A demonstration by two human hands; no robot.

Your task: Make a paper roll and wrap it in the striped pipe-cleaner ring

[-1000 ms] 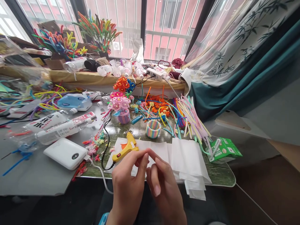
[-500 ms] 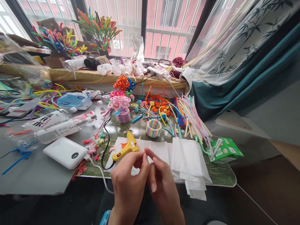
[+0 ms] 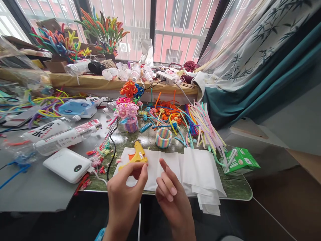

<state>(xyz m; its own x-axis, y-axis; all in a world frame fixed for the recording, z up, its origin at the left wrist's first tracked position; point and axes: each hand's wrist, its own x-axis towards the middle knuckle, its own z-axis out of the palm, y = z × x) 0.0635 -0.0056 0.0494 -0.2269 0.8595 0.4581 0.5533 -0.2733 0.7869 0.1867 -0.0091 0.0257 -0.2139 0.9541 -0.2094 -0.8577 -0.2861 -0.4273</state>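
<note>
My left hand (image 3: 126, 190) is closed in a pinch, thumb and forefinger pressed together; whatever may be between the tips is too small to make out. Behind it lies a yellow glue gun (image 3: 138, 154), its handle partly covered by the hand. A short gap to the right, my right hand (image 3: 174, 197) has its forefinger stretched up and the other fingers loosely bent, with nothing visible in it. Both hands hover over white paper sheets (image 3: 160, 157). Beyond them stands a small round striped pot (image 3: 163, 138) in pastel colours.
A pot of pipe-cleaner flowers (image 3: 127, 110) stands farther back. Loose pipe cleaners (image 3: 208, 124) lie to the right, near a green carton (image 3: 240, 160). On the left are a white power bank (image 3: 66, 165) with its cable and plastic bottles (image 3: 65, 139).
My hands, close together with fingertips touching before, have moved apart. The left went left, in front of the glue gun's handle; the right forefinger has straightened upward.
</note>
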